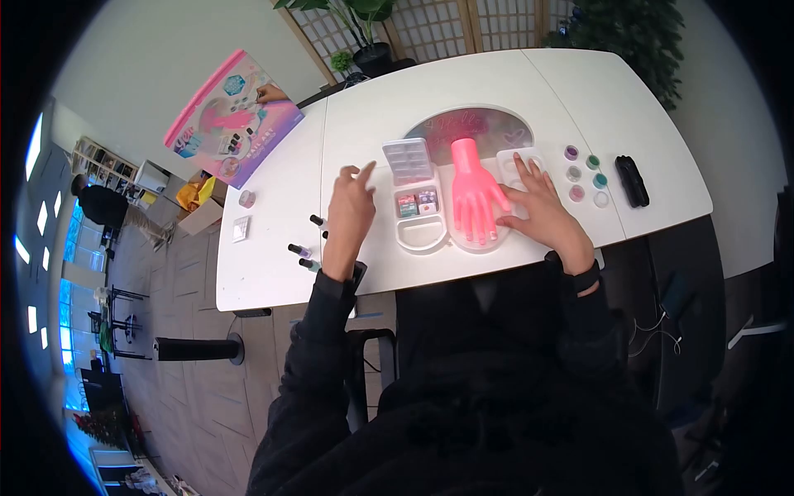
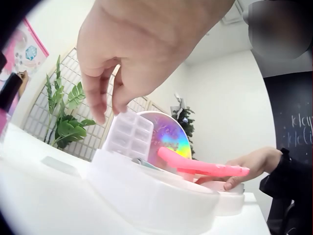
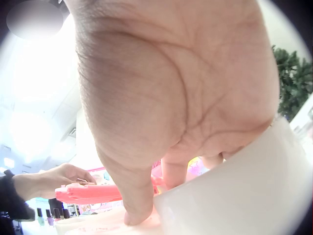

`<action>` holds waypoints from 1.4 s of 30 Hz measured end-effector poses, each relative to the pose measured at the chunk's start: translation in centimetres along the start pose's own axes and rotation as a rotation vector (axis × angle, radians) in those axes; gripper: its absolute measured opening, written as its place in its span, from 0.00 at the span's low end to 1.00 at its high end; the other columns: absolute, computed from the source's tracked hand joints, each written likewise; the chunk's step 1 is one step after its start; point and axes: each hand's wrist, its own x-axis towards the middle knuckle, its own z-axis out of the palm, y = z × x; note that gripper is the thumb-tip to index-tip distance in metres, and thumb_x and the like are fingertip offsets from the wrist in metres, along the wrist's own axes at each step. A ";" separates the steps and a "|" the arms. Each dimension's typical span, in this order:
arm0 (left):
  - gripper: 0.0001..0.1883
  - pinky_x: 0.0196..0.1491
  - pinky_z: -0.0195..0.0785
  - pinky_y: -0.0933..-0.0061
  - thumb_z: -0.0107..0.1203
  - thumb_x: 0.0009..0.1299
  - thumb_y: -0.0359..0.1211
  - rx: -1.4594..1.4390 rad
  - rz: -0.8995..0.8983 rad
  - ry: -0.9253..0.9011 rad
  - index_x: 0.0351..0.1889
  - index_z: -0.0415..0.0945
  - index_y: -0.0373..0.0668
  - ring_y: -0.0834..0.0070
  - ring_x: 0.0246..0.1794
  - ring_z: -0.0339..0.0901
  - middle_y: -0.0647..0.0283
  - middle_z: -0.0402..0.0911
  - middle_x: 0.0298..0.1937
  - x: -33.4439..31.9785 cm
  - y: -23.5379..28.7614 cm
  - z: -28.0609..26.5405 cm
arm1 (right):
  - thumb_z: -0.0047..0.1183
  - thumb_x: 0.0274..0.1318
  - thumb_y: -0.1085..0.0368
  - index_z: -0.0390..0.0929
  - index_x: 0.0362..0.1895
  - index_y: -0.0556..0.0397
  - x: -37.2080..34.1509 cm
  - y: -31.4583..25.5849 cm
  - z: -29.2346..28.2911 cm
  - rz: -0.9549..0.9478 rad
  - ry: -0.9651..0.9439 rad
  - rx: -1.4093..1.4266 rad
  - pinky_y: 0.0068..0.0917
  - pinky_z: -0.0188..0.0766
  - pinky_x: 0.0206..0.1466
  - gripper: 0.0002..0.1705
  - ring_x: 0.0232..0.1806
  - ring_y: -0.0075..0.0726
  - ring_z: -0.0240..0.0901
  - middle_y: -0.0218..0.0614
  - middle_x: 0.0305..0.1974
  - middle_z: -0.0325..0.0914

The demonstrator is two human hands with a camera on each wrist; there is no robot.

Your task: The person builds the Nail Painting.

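Your white tray (image 1: 420, 235) sits near the tabletop (image 1: 364, 124) edge closest to you, its translucent, gridded lid (image 1: 407, 160) raised; the pink model hand (image 1: 475, 194) lies level, fingers toward you.

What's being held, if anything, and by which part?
Nothing, as far as visible. Left hand is near the raised lid and appears empty; right hand rests spread on the white tray, no grip visible.
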 end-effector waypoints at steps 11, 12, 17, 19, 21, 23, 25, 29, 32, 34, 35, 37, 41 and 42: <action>0.24 0.42 0.75 0.50 0.64 0.63 0.24 0.192 -0.071 -0.118 0.58 0.74 0.33 0.45 0.43 0.80 0.42 0.79 0.42 -1.6 -0.6 2.8 | 0.68 0.52 0.47 0.79 0.65 0.34 -0.2 -0.2 -0.1 0.006 0.011 0.011 0.52 0.34 0.83 0.34 0.84 0.63 0.33 0.52 0.82 0.39; 0.24 0.42 0.75 0.50 0.64 0.63 0.24 0.194 -0.071 -0.119 0.58 0.74 0.33 0.45 0.43 0.80 0.42 0.79 0.42 -1.6 -0.5 2.7 | 0.68 0.53 0.47 0.80 0.65 0.34 -0.3 -0.2 -0.1 0.005 0.014 0.013 0.52 0.34 0.83 0.33 0.84 0.63 0.33 0.52 0.82 0.40; 0.35 0.44 0.73 0.48 0.64 0.55 0.20 0.151 -0.044 -0.093 0.63 0.65 0.29 0.43 0.41 0.78 0.41 0.77 0.40 -0.8 -0.1 1.2 | 0.68 0.53 0.47 0.79 0.65 0.33 -0.2 -0.3 -0.1 0.014 0.005 -0.006 0.52 0.33 0.83 0.34 0.84 0.63 0.33 0.52 0.82 0.40; 0.37 0.45 0.72 0.49 0.64 0.53 0.20 0.148 -0.029 -0.005 0.64 0.65 0.29 0.43 0.41 0.77 0.40 0.77 0.40 -0.7 0.9 -0.5 | 0.68 0.53 0.47 0.79 0.66 0.33 -0.2 -0.4 -0.3 0.027 -0.007 0.000 0.51 0.33 0.83 0.34 0.84 0.62 0.32 0.52 0.82 0.39; 0.39 0.51 0.73 0.53 0.64 0.52 0.20 0.107 -0.034 0.065 0.66 0.65 0.30 0.43 0.46 0.77 0.38 0.77 0.46 -0.4 2.7 -3.1 | 0.68 0.53 0.47 0.78 0.66 0.33 -0.2 -0.3 -0.3 0.028 -0.008 -0.002 0.51 0.33 0.83 0.34 0.84 0.62 0.32 0.52 0.82 0.39; 0.38 0.54 0.74 0.54 0.65 0.54 0.21 -0.038 0.090 0.000 0.67 0.65 0.33 0.44 0.52 0.77 0.41 0.77 0.52 -0.4 4.1 -5.1 | 0.68 0.53 0.47 0.78 0.67 0.33 -0.2 -0.5 -0.4 0.019 -0.015 -0.004 0.51 0.32 0.83 0.35 0.84 0.62 0.32 0.51 0.82 0.39; 0.37 0.60 0.74 0.58 0.65 0.58 0.22 -0.194 0.331 -0.177 0.69 0.67 0.41 0.51 0.61 0.76 0.50 0.76 0.63 -0.5 4.5 -5.6 | 0.68 0.54 0.49 0.78 0.67 0.39 -0.2 -0.9 -0.8 0.046 -0.037 0.001 0.52 0.32 0.83 0.35 0.84 0.60 0.30 0.46 0.84 0.35; 0.35 0.62 0.73 0.59 0.63 0.59 0.21 -0.192 0.362 -0.349 0.68 0.70 0.45 0.53 0.63 0.76 0.55 0.76 0.65 -1.1 6.3 -4.4 | 0.68 0.54 0.49 0.78 0.66 0.39 -0.2 -0.6 -0.5 0.040 -0.028 0.011 0.52 0.32 0.83 0.35 0.84 0.60 0.30 0.45 0.84 0.36; 0.33 0.61 0.74 0.58 0.63 0.60 0.21 -0.142 0.351 -0.356 0.67 0.72 0.44 0.52 0.63 0.75 0.55 0.76 0.66 -0.7 5.3 -3.1 | 0.69 0.54 0.49 0.78 0.66 0.39 -0.3 -0.5 -0.5 0.024 -0.011 0.024 0.52 0.32 0.83 0.35 0.84 0.60 0.30 0.46 0.84 0.36; 0.29 0.61 0.74 0.58 0.64 0.60 0.21 -0.143 0.377 -0.378 0.63 0.75 0.43 0.51 0.61 0.77 0.56 0.77 0.65 -0.3 4.7 -2.6 | 0.69 0.54 0.48 0.78 0.66 0.40 -0.4 -0.7 -0.6 0.028 -0.012 0.020 0.52 0.32 0.83 0.35 0.85 0.60 0.29 0.45 0.84 0.36; 0.29 0.61 0.74 0.58 0.64 0.60 0.21 -0.145 0.378 -0.378 0.63 0.75 0.43 0.51 0.61 0.77 0.56 0.77 0.65 -0.2 4.6 -2.5 | 0.69 0.54 0.48 0.78 0.66 0.40 -0.4 -0.7 -0.7 0.030 -0.013 0.019 0.52 0.32 0.83 0.35 0.85 0.60 0.29 0.45 0.84 0.36; 0.27 0.60 0.75 0.59 0.63 0.59 0.20 -0.163 0.392 -0.344 0.59 0.77 0.39 0.51 0.57 0.79 0.57 0.80 0.62 -0.1 4.5 -2.2 | 0.69 0.54 0.48 0.78 0.66 0.40 -0.4 -0.7 -0.7 0.033 -0.019 0.020 0.51 0.32 0.83 0.35 0.85 0.59 0.29 0.45 0.84 0.36; 0.25 0.59 0.76 0.59 0.63 0.60 0.19 -0.020 0.399 -0.304 0.58 0.79 0.41 0.50 0.57 0.79 0.58 0.80 0.64 -0.8 4.1 -1.6 | 0.68 0.54 0.48 0.78 0.66 0.40 -0.3 -0.6 -0.6 0.033 -0.019 0.016 0.52 0.32 0.83 0.35 0.85 0.59 0.30 0.45 0.84 0.36; 0.25 0.61 0.75 0.59 0.63 0.60 0.19 -0.052 0.337 -0.330 0.58 0.79 0.42 0.49 0.57 0.79 0.59 0.80 0.64 -0.8 4.0 -1.5 | 0.68 0.54 0.48 0.78 0.66 0.40 -0.3 -0.7 -0.6 0.031 -0.010 0.016 0.52 0.32 0.83 0.35 0.85 0.59 0.30 0.45 0.84 0.36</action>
